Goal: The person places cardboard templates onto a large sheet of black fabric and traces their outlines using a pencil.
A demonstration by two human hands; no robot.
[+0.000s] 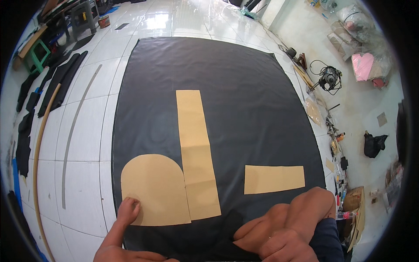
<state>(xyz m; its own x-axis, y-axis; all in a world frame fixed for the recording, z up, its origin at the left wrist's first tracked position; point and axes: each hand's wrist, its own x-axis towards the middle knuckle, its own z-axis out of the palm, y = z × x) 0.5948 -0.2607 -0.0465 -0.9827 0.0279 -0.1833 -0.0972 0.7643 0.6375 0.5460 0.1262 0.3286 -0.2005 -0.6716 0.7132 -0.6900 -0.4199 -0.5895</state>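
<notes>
My left hand (129, 210) rests at the left edge of an arch-topped tan cardboard pattern piece (155, 187). Its fingers are curled together, and whatever they may hold is hidden. Against that piece's right side lies a long tan cardboard strip (198, 153), creased across. A shorter tan piece (275, 179), slightly tapered, lies apart to the right. All three lie flat on a large black sheet of leather-like material (244, 109). At the lower edge my right hand (286, 246) seems to be close to my bent leg; its fingers cannot be made out clearly.
White tiles (87, 174) surround the sheet. On the left lie a long wooden stick (43, 126), a thin grey metal strip (78, 118) and black material rolls (63, 81). Along the right wall are tools, a corded power tool (329, 81) and an open cardboard box (355, 205).
</notes>
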